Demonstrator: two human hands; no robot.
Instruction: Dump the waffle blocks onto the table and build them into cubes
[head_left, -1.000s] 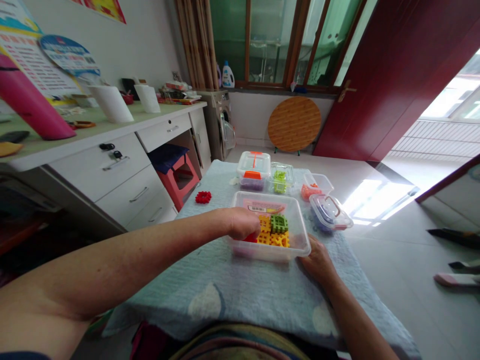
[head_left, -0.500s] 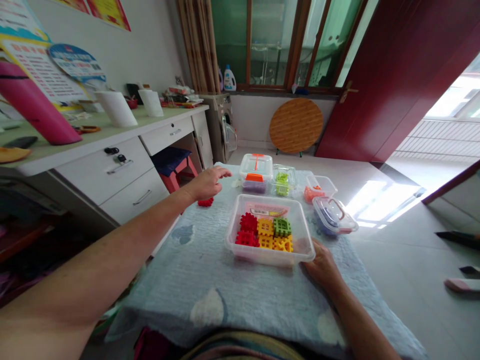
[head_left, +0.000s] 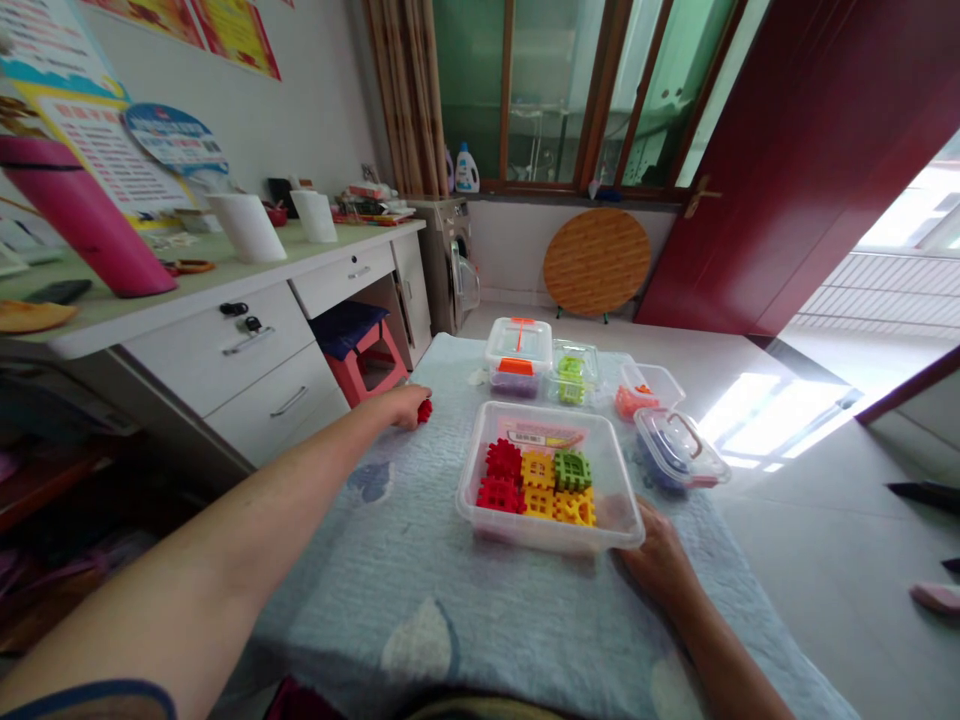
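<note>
At the left edge of the cloth-covered table, my left hand [head_left: 409,406] is closed round a red toothed building block [head_left: 425,411], part of which sticks out beyond the fingers. A clear plastic box [head_left: 480,528] without a lid stands in front of me. Inside it lie red blocks [head_left: 501,494], yellow blocks [head_left: 538,470] and a green block [head_left: 573,470], set side by side in two rows. My right hand [head_left: 654,548] grips this box at its near right corner, with some fingers hidden behind the plastic wall.
Behind the box stand a lidded box with orange clips [head_left: 517,365], a clear tub of light-green pieces [head_left: 571,380], a tub of orange pieces [head_left: 636,400] and a lidded box with a handle [head_left: 679,450]. A desk [head_left: 300,270] and a pink stool [head_left: 367,365] are at left.
My left hand has moved down and left from above the table and closed on the red block. My right hand stays on the box; the view has shifted slightly.
</note>
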